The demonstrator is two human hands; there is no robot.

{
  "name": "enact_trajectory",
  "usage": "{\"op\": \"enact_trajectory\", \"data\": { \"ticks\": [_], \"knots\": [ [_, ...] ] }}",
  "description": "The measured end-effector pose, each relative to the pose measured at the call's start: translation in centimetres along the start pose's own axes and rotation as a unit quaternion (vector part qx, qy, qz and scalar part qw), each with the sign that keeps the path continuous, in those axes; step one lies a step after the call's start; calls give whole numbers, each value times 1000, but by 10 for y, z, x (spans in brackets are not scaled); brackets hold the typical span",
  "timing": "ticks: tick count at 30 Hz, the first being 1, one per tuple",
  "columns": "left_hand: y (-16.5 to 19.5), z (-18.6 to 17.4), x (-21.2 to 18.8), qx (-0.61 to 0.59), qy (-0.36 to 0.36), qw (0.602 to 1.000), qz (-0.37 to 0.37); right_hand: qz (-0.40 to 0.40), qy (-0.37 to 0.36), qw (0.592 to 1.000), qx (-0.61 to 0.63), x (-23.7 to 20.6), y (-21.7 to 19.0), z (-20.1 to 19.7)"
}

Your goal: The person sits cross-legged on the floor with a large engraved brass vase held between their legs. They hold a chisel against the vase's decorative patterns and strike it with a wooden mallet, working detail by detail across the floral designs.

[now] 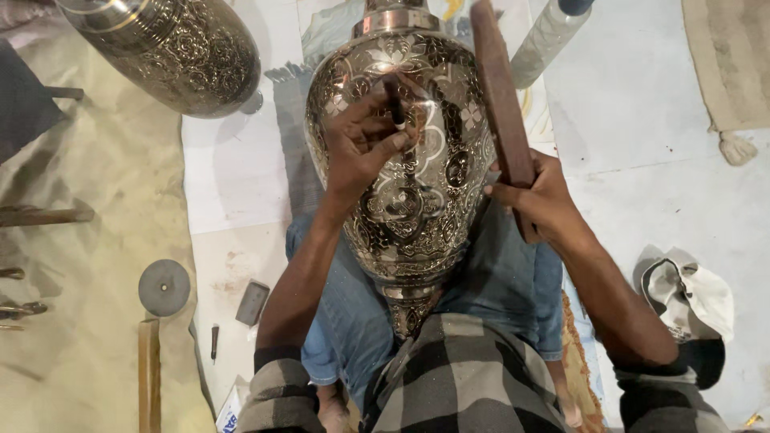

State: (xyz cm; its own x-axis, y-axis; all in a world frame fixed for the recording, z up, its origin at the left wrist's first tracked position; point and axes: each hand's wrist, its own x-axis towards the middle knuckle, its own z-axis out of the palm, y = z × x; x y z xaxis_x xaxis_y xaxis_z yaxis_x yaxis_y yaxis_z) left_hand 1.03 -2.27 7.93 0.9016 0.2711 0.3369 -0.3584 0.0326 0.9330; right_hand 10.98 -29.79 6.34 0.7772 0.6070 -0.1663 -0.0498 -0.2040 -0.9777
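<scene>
A small dark punch is pinched between the fingertips of the left hand and pressed against the engraved metal vase at the centre of the frame. A long wooden stick is gripped in the clenched right hand, just right of the vase. The vase is propped on the jeans. A 2nd vase is seen at upper left.

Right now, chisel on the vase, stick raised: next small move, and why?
Probably a light tap: bring the brown wooden stick in the right hand down onto the small dark chisel, which the left hand holds tip-down against the engraved silver metal vase.
</scene>
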Motion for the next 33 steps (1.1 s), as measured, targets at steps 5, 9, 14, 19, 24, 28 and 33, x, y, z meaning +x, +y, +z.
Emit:
{"op": "enact_trajectory", "data": {
  "ticks": [5, 9, 14, 19, 24, 28, 33],
  "knots": [
    [-4, 15, 3, 203, 1, 978, 46, -19, -12, 1000, 12, -8, 9, 1],
    [-3, 19, 4, 253, -4, 966, 49, -78, -3, 992, -96, -4, -6, -9],
    [0, 22, 3, 303, -30, 951, 61, -86, 1, 982, -167, 4, -24, -20],
    [3, 24, 6, 290, -34, 953, 78, -133, -8, 990, -38, 9, -54, -22],
    [7, 24, 8, 304, -36, 952, 18, -130, 40, 944, -300, 1, -74, -33],
    [8, 22, 16, 299, -81, 950, 44, -173, 77, 980, -58, -1, -61, -22],
    [4, 16, 28, 367, -147, 918, 44, -123, 101, 981, -109, -4, -45, -15]
  ]
}}
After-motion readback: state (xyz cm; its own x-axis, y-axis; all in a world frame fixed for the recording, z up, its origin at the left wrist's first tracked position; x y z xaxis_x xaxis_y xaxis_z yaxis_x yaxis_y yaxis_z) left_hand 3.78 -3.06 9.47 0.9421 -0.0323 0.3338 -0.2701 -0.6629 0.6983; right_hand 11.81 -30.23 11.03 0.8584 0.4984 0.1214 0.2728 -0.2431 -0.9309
